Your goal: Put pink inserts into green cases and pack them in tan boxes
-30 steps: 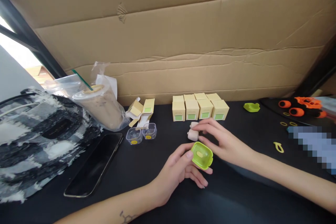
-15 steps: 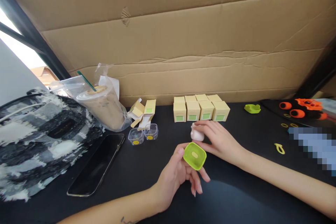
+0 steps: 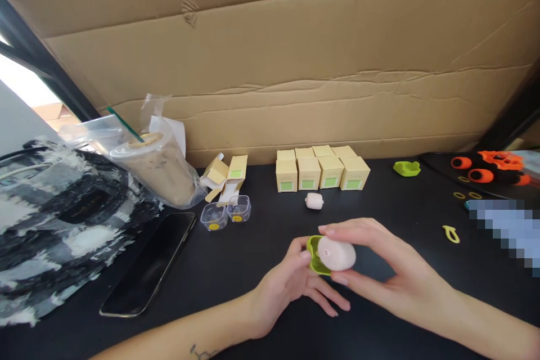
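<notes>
My left hand (image 3: pixel 287 284) pinches a small lime-green plastic shell (image 3: pixel 313 270) between thumb and forefinger, its other fingers spread below. My right hand (image 3: pixel 392 270) grips a pale pink-white rounded piece (image 3: pixel 341 255) between thumb and fingertips. This piece overlaps the shell's open side; whether it sits inside or only in front, I cannot tell. A smaller barrel-shaped pale pink piece (image 3: pixel 314 201) with a knob at each end lies on the black table beyond my hands. Another green shell (image 3: pixel 406 169) rests at the back right.
Several small cream boxes (image 3: pixel 309 173) stand along the cardboard wall (image 3: pixel 295 67). To the left are an opened box (image 3: pixel 237 169), two clear cups (image 3: pixel 214 217), a phone (image 3: pixel 147 264) and a bagged iced drink (image 3: pixel 156 163). A yellow ring-shaped piece (image 3: pixel 451 234) and orange-handled tools (image 3: pixel 481 175) lie right.
My right hand has picked up the larger pale piece from near the boxes and brought it to the green shell. The smaller barrel-shaped piece now shows on the table.
</notes>
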The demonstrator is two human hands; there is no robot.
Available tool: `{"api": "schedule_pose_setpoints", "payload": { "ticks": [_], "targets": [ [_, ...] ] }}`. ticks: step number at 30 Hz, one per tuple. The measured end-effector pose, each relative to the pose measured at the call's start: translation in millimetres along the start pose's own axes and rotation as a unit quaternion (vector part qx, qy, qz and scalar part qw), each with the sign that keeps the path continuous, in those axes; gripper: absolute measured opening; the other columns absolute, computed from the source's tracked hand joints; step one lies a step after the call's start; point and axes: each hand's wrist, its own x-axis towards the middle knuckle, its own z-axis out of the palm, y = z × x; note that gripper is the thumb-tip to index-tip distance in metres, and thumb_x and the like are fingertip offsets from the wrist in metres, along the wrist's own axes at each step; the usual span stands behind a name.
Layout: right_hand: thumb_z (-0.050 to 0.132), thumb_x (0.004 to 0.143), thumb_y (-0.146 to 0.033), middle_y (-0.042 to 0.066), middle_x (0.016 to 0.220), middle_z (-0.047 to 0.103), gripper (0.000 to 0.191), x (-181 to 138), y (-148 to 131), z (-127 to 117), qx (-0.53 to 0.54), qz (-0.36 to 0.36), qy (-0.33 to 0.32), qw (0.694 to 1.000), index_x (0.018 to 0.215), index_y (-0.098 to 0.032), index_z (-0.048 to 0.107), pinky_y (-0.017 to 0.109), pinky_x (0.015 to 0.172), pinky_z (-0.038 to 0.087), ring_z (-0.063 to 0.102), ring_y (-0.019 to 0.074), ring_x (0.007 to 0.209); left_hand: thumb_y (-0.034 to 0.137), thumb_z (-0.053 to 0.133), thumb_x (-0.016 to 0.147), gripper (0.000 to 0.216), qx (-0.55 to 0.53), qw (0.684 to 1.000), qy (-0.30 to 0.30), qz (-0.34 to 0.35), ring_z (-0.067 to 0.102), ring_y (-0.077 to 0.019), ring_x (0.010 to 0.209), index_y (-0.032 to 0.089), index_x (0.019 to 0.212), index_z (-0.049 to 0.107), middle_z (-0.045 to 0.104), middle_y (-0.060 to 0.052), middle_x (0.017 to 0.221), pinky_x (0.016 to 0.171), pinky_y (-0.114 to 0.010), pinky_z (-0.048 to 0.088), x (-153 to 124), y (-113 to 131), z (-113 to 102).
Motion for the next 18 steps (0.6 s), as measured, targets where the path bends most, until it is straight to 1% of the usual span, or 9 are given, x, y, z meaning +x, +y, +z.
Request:
{"api": "schedule_pose_setpoints", "payload": {
  "ticks": [3,6,9,11,14,16,18],
  "targets": [
    [0.061,0.088,-0.018,0.008,0.115,0.069,0.033,1,-3,3,-0.026,-0.038,-0.005,0.999,0.120,-0.021,0.052,0.031,0.087,0.052,0.064,0.0184,0.103,0.046,0.040,0.090,0.035,0.007,1.000,-0.012,0.005,0.071,-0.0234,0.075,0.020,0.113,0.042,0.069,-0.010,0.096,0.064,-0.033,0.050,0,-1,2],
    [0.059,0.089,-0.018,0.010,0.116,0.069,0.033,1,-3,5,-0.043,-0.061,-0.008,0.997,0.121,-0.017,0.052,0.032,0.088,0.051,0.064,0.0182,0.104,0.048,0.037,0.092,0.036,0.025,1.000,0.000,-0.001,0.070,-0.0233,0.076,0.020,0.114,0.040,0.069,-0.011,0.098,0.062,-0.032,0.050,1,0,4],
    [0.057,0.091,-0.020,0.010,0.119,0.068,0.034,0,-2,5,-0.071,-0.079,-0.019,0.994,0.124,-0.017,0.051,0.035,0.092,0.049,0.063,0.0188,0.107,0.051,0.039,0.092,0.036,0.031,0.999,0.004,-0.007,0.069,-0.0227,0.077,0.020,0.112,0.039,0.068,-0.011,0.098,0.059,-0.031,0.051,2,2,5],
    [0.057,0.092,-0.021,0.009,0.121,0.068,0.035,-2,-2,5,-0.089,-0.088,-0.026,0.992,0.126,-0.018,0.051,0.037,0.097,0.047,0.062,0.0194,0.111,0.051,0.043,0.091,0.036,0.024,1.000,0.003,-0.002,0.068,-0.0218,0.077,0.019,0.108,0.041,0.067,-0.009,0.093,0.055,-0.028,0.051,1,2,3],
    [0.056,0.093,-0.021,0.009,0.124,0.066,0.037,-3,-3,4,-0.100,-0.096,-0.033,0.990,0.129,-0.018,0.050,0.037,0.101,0.044,0.061,0.0185,0.114,0.046,0.049,0.090,0.030,0.003,1.000,0.007,-0.007,0.065,-0.0174,0.070,0.019,0.102,0.043,0.064,-0.004,0.082,0.051,-0.025,0.051,-1,5,1],
    [0.055,0.093,-0.021,0.009,0.126,0.065,0.038,-3,-3,3,-0.100,-0.095,-0.034,0.990,0.131,-0.018,0.048,0.037,0.102,0.044,0.060,0.0175,0.115,0.040,0.051,0.090,0.024,-0.017,1.000,0.015,-0.014,0.062,-0.0144,0.067,0.019,0.099,0.045,0.062,-0.002,0.080,0.053,-0.025,0.051,-2,8,0],
    [0.055,0.094,-0.020,0.008,0.128,0.064,0.040,-3,-3,3,-0.100,-0.091,-0.033,0.990,0.132,-0.019,0.046,0.037,0.103,0.043,0.059,0.0172,0.118,0.036,0.052,0.090,0.020,-0.037,0.999,0.021,-0.012,0.063,-0.0143,0.069,0.018,0.098,0.047,0.062,-0.004,0.081,0.056,-0.025,0.050,-2,10,2]
  ]
}}
